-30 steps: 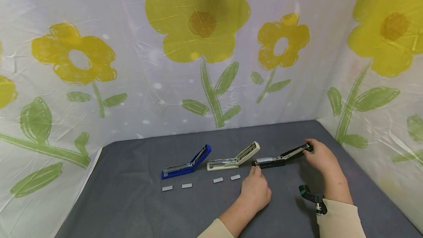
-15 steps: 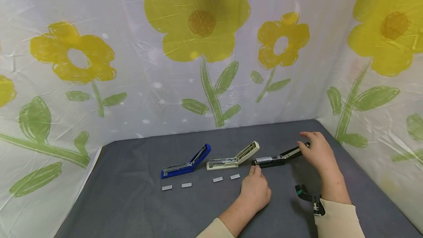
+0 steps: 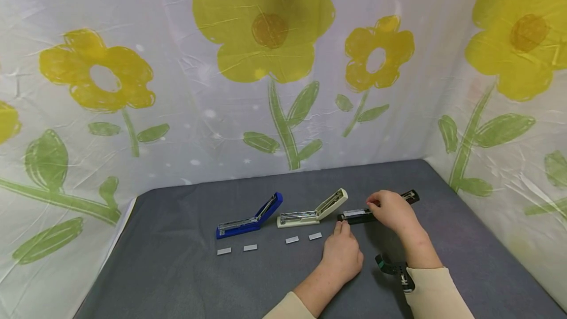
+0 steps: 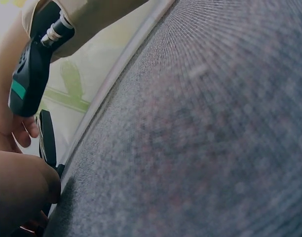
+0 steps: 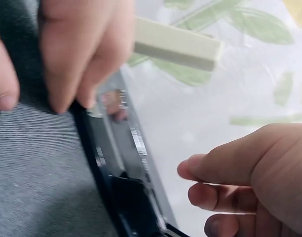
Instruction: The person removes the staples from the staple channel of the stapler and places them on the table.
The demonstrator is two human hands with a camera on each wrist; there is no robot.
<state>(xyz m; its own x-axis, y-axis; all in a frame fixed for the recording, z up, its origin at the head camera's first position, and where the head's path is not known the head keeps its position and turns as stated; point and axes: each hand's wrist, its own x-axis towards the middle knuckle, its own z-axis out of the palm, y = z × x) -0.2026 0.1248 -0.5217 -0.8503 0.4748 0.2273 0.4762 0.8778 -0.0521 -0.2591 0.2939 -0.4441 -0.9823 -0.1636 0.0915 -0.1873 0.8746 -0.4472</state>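
Note:
An opened black stapler (image 3: pixel 359 216) lies at the right of the row, its top arm tilted up to the right. My left hand (image 3: pixel 343 255) grips the front end of its base with the fingertips; the right wrist view shows those fingers (image 5: pixel 87 54) at the end of the metal staple channel (image 5: pixel 116 138). Above the middle of this stapler is my right hand (image 3: pixel 394 213), fingers loosely bent and thumb near the index fingertip. In the right wrist view its fingers (image 5: pixel 215 168) are beside the channel, apart from it, with nothing seen between them.
To the left stand an opened cream stapler (image 3: pixel 301 218) and an opened blue stapler (image 3: pixel 239 228). Several small grey staple strips (image 3: pixel 250 247) lie in front of them on the dark grey cloth (image 3: pixel 177 270). Flowered fabric (image 3: pixel 199 132) hangs behind. A black camera mount (image 3: pixel 390 267) is on the right wrist.
My right hand has let go of the raised top arm and moved left, over the stapler's middle. The left hand stays at the front end.

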